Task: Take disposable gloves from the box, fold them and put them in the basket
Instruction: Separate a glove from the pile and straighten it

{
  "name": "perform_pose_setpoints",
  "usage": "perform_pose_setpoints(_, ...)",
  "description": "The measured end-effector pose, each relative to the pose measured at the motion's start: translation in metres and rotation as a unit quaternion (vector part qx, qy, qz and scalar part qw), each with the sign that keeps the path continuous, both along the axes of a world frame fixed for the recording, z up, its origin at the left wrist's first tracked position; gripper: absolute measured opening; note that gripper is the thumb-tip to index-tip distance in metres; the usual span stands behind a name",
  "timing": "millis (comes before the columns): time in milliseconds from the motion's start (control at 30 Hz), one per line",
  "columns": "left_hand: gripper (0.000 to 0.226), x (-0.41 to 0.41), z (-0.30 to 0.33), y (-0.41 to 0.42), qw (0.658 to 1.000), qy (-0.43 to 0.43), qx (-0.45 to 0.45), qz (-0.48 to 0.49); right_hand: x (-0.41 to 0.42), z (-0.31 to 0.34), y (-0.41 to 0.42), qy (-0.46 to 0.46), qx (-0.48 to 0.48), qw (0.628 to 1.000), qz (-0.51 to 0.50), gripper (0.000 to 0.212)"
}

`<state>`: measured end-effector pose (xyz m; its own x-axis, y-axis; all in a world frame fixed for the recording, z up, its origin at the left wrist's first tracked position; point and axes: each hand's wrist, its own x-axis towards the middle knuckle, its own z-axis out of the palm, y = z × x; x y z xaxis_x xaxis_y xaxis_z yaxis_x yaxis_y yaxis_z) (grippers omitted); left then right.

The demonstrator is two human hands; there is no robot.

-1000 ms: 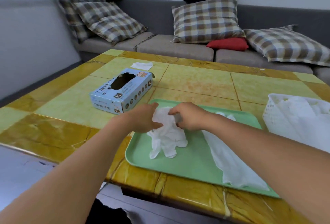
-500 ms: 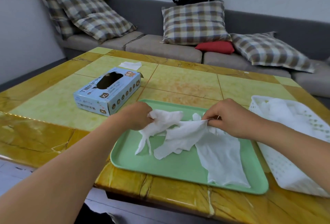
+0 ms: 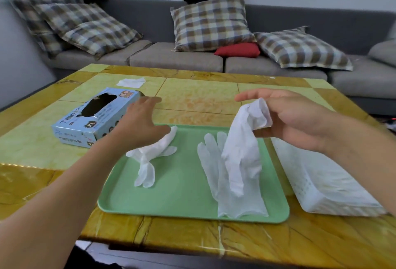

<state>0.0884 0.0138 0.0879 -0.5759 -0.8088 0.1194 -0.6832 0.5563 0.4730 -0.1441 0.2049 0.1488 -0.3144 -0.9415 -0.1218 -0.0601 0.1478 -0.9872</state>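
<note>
Holding one glove (image 3: 242, 150) by cuff, right hand (image 3: 295, 118) pinching it above green tray (image 3: 182, 200), fingers dangling onto flat glove (image 3: 211, 161) below. Left hand (image 3: 139, 127) spread, empty, over crumpled glove (image 3: 150, 157) beside box (image 3: 94, 116). Basket (image 3: 317, 185) right of tray on desk (image 3: 192, 97). Risk: thin film clings, lifted glove drags flat one along; loose pinch could drop it
</note>
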Motion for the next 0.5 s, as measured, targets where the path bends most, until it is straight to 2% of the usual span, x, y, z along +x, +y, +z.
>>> perform_pose_setpoints(33,0.078,-0.007,0.01,0.018,0.99,0.116,0.061,-0.051,-0.001,-0.002,-0.001,-0.008,0.017,1.0,0.006,0.027)
perform_pose_setpoints(67,0.078,-0.015,0.018,0.035,0.964,0.198,0.135,-0.111,0.0,-0.004,-0.002,-0.021,0.027,0.999,0.012,0.027)
perform_pose_setpoints(100,0.082,-0.025,0.022,0.052,0.939,0.229,0.195,-0.165,0.001,-0.005,-0.003,-0.042,0.031,0.998,0.019,0.027)
perform_pose_setpoints(167,0.088,-0.045,0.019,0.075,0.915,0.238,0.242,-0.218,0.001,-0.005,-0.003,-0.095,0.034,0.994,0.041,0.027)
perform_pose_setpoints(200,0.083,-0.056,0.015,0.082,0.911,0.249,0.246,-0.22,-0.001,-0.005,-0.001,-0.106,0.037,0.992,0.055,0.028)
perform_pose_setpoints(333,0.025,-0.078,0.008,0.092,0.894,0.314,0.274,-0.165,-0.012,-0.007,0.003,-0.142,0.033,0.988,0.052,0.029)
perform_pose_setpoints(367,0.016,-0.08,0.007,0.093,0.886,0.328,0.29,-0.149,-0.015,-0.007,0.006,-0.161,0.022,0.985,0.06,0.028)
perform_pose_setpoints(433,0.016,-0.08,0.005,0.094,0.86,0.351,0.348,-0.127,-0.017,-0.008,0.01,-0.173,0.001,0.98,0.1,0.033)
perform_pose_setpoints(500,0.017,-0.08,0.006,0.097,0.839,0.355,0.39,-0.132,-0.017,-0.012,0.012,-0.116,-0.003,0.987,0.115,0.047)
